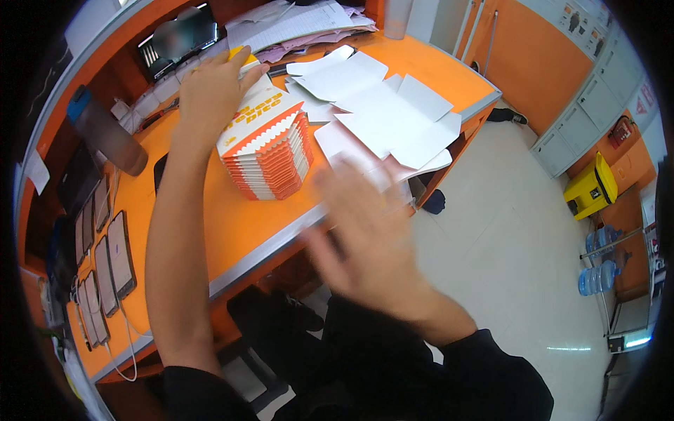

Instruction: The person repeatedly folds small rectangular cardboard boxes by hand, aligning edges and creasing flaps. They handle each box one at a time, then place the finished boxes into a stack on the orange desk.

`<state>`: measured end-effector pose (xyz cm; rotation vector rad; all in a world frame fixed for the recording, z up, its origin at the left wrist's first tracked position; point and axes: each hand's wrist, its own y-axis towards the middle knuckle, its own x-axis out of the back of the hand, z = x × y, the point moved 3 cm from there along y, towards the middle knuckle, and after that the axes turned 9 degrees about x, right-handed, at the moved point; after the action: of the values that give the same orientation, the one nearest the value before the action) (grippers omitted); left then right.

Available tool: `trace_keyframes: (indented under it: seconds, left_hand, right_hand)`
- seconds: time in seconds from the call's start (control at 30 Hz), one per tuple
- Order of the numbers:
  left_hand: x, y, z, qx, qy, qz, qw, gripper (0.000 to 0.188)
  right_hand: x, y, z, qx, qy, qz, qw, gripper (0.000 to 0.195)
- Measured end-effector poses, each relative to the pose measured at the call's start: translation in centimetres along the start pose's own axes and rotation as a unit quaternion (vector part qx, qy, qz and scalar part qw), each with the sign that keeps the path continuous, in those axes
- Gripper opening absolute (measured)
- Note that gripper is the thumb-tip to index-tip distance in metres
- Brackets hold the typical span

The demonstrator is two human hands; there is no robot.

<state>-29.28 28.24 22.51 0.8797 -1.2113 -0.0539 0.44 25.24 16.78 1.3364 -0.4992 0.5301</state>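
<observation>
A stack of nested paper food cartons (268,163), striped orange and white with printed lettering, stands on the orange desk (231,226). My left hand (218,87) reaches to its far left side, fingers bent over a yellow and white piece (242,59); whether it grips this is unclear. Blurred by motion, my right hand (363,231) is in front of the desk's edge, fingers apart, with nothing visible in it. Beyond it, several unfolded white carton blanks (400,121) lie overlapping on the desk, some reaching its right edge.
Several phones (121,252) with white cables lie at the left. A water bottle (105,131) leans near a power strip (163,89). Papers (289,26) and a tumbler (397,18) stand at the back. Lockers (584,105) and a yellow bin (592,187) are at the right.
</observation>
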Motion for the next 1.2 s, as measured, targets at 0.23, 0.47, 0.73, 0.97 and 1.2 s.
trace_keyframes:
  seconds: [0.23, 0.47, 0.73, 0.97, 1.2]
  left_hand:
    - [3.4, -2.4, -3.1, -0.133, 0.031, -0.182, 0.974, 0.044]
    - [8.2, -6.1, -4.4, -0.013, -0.180, 0.149, 0.972, 0.068]
    - [5.0, -10.3, -5.7, -0.085, -0.047, 0.128, 0.987, 0.099]
    - [3.0, -9.1, -4.7, -0.088, -0.054, 0.110, 0.988, 0.092]
    - [2.6, -7.9, -4.3, -0.076, -0.099, 0.116, 0.985, 0.090]
  right_hand:
    - [3.7, -0.6, -9.4, -0.153, -0.077, 0.171, 0.970, 0.034]
    - [5.1, -0.2, -12.9, -0.059, -0.050, 0.206, 0.976, 0.021]
    - [4.1, -0.5, -12.6, -0.046, -0.119, 0.122, 0.984, 0.013]
    - [2.9, -1.0, -11.7, -0.053, -0.131, 0.028, 0.990, 0.009]
    - [3.7, -0.9, -12.9, -0.100, -0.068, 0.071, 0.990, 0.012]
